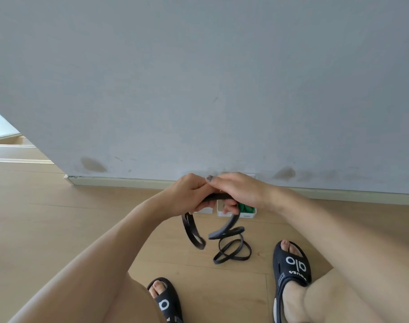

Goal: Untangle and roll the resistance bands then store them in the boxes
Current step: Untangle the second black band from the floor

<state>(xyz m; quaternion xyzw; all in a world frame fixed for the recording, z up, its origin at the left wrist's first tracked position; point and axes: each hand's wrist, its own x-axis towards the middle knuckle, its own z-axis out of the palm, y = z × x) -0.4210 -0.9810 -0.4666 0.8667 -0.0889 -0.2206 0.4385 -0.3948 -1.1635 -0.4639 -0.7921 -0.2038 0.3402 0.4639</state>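
Down by the skirting board, head view only: both my hands are up in front of the wall, close together. Left hand (192, 191) and right hand (239, 191) each have fingers curled round the same black resistance band (218, 197); a short taut stretch runs between the two grips. So both are clenched on the band, neither released.

The rest of the band hangs off both sides. One loop (194, 233) dangles under the left hand. The other side drops from the right hand into a twisted pile on the floor (59, 224) between my slippers, and I can't tell if that pile is one band or two.

Two white boxes (244, 215) sit against the wall, mostly hidden behind my hands. The right one has something green (246, 208) in it, probably a band already stored.

My read: still untangling, rolling not started.

Risks:
- Pulling the taut stretch harder could cinch the twist in the floor pile into a knot.
- The trailing loops lie near the right slipper (292, 262); a foot on them would snag the pull.
- Starting the roll with a twist left in gives a lumpy coil that may not fit the box.
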